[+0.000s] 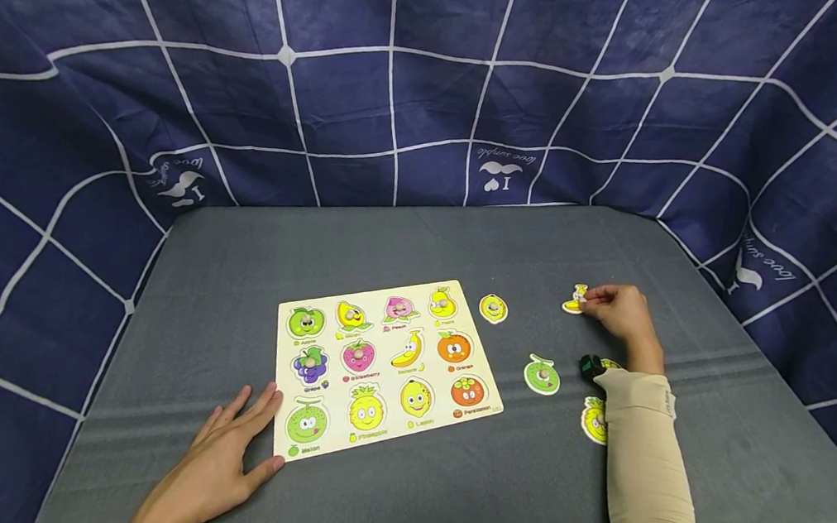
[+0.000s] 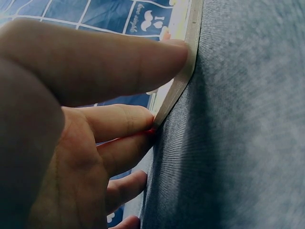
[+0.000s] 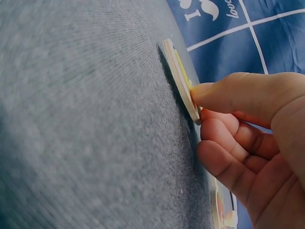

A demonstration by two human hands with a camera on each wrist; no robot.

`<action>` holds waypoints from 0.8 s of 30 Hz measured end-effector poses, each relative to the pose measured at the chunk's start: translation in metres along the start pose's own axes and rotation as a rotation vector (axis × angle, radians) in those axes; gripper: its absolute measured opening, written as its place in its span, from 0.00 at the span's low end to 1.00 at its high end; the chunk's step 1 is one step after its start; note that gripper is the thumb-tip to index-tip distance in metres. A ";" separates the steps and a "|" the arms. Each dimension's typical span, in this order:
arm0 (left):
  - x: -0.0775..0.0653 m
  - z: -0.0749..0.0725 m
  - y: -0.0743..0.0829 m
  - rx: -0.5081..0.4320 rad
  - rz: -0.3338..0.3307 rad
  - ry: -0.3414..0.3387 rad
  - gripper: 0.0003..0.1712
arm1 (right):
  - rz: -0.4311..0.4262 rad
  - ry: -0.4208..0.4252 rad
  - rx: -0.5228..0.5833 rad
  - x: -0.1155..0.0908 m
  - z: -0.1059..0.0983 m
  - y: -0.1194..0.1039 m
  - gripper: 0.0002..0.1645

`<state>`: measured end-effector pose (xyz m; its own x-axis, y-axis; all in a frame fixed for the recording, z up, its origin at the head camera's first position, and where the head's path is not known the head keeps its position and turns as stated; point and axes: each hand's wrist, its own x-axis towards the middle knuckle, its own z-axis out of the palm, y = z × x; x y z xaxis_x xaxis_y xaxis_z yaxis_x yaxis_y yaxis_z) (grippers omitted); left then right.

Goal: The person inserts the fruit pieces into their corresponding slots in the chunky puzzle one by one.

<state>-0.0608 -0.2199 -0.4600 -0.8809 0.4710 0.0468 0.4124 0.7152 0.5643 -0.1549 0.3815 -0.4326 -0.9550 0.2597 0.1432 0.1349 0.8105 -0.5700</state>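
A wooden fruit puzzle board (image 1: 433,433) lies on the grey surface. My left hand (image 1: 219,453) touches its left edge, fingers spread and fairly straight; in the left wrist view the thumb (image 2: 143,67) lies against the board's rim (image 2: 178,86). Right of the board, my right hand (image 1: 623,314) pinches a yellow banana puzzle piece (image 1: 570,306) by thumb and fingers. The right wrist view shows this piece (image 3: 178,76) edge-on, low over or touching the cloth; I cannot tell which. Knobbed pieces such as the apple (image 1: 300,326) and orange (image 1: 451,354) sit in the board.
Between the board and my right arm lie a lemon piece (image 1: 494,313) and a melon piece (image 1: 541,382). A pineapple piece (image 1: 592,422) and another piece (image 1: 610,363) are partly hidden by the right sleeve (image 1: 645,458). A blue gridded curtain (image 1: 345,102) rises behind the surface.
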 end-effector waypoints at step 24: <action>-0.001 -0.002 0.003 0.015 -0.011 -0.005 0.45 | -0.112 -0.015 0.095 0.003 0.020 -0.021 0.11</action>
<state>-0.0591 -0.2187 -0.4567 -0.8842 0.4656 0.0362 0.4060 0.7281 0.5523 -0.1658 0.3552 -0.4362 -0.9665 0.1621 0.1989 0.0022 0.7805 -0.6251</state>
